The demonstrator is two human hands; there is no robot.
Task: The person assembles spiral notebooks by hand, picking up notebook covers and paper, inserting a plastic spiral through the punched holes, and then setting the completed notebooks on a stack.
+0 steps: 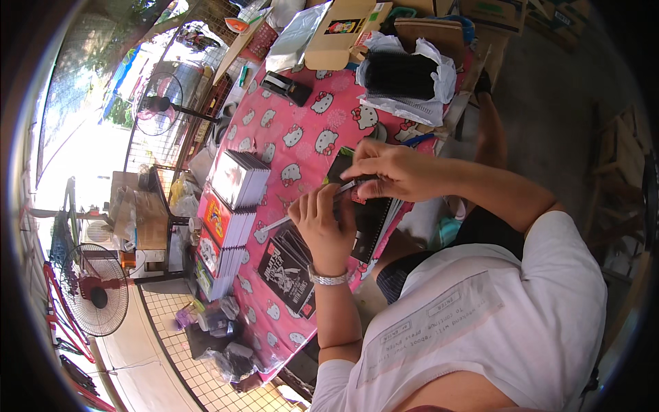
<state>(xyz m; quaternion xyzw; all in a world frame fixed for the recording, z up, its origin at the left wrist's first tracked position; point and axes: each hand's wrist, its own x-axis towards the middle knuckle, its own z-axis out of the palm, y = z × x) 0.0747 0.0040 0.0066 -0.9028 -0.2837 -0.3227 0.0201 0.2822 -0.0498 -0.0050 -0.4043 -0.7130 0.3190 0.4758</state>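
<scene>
My right hand (388, 170), its fingers bent in a pinch, holds a small thin grey piece (349, 186) that I cannot make out. Close beside it, my left hand (319, 218), with a metal watch on the wrist, has its fingers curled near the same piece; whether they grip it is hidden. Under both hands lies a black spiral-bound notebook (371, 230) at the table's near edge. Next to my left wrist, several black printed booklets or covers (288, 271) lie in an overlapping pile.
Stacks of spiral notebooks (233, 180) line the far left of the pink patterned table (292, 147). A black tape dispenser (286, 88), an open paper wrap with black sheets (399, 75) and a cardboard box (336, 41) stand farther up. Plastic bags (233, 360) sit at the lower left.
</scene>
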